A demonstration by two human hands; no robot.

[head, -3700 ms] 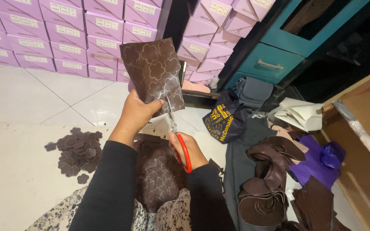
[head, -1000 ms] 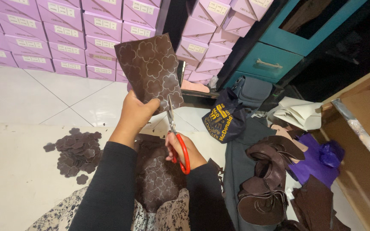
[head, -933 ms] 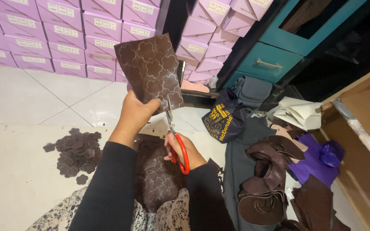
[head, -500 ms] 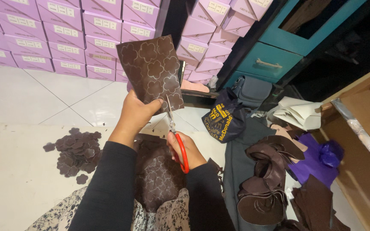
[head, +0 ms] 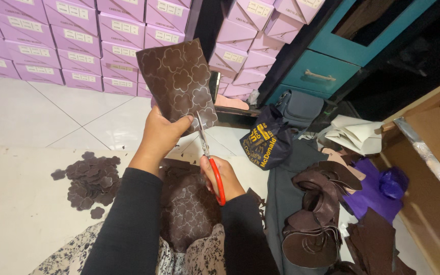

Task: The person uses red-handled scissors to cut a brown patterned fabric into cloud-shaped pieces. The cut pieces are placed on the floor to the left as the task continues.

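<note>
The left hand (head: 160, 136) grips the lower edge of a brown sheet (head: 178, 81), thumb across its front face and fingers curled behind it. The sheet is held upright in the air, above the lap and in front of the stacked boxes. The right hand (head: 223, 175) is closed through the red handles of a pair of scissors (head: 209, 158); the metal blades point upward and meet the sheet at its lower right edge, just beside the left thumb.

Sheet condition: dark brown, slightly glossy, roughly rectangular, tilted a little to the left. Its face is covered with pale outlines of flower shapes set close together in rows. The lower right corner shows an uneven, scalloped edge.

Both forearms are in black sleeves (head: 128, 224). Below the hands, a second patterned brown piece (head: 187, 214) with the same flower outlines lies across the lap, over a black-and-white printed fabric (head: 72, 257).

Surroundings:
- Left of the lap, a pile of cut brown flower shapes (head: 90, 178) lies on a pale mat (head: 21, 214), with a few loose pieces beside it.
- Behind the sheet, purple boxes (head: 52, 35) are stacked in rows on a white tiled floor (head: 52, 112).
- To the right, a dark printed bag (head: 266, 140) stands near a grey bag (head: 301, 108) and a teal cabinet (head: 332, 71).
- Further right lie folded brown material (head: 314, 224), a purple cloth (head: 373, 188) and folded white sheets (head: 355, 133), beside a wooden bench edge (head: 429, 147).

Nothing stands between the hands and the sheet.
</note>
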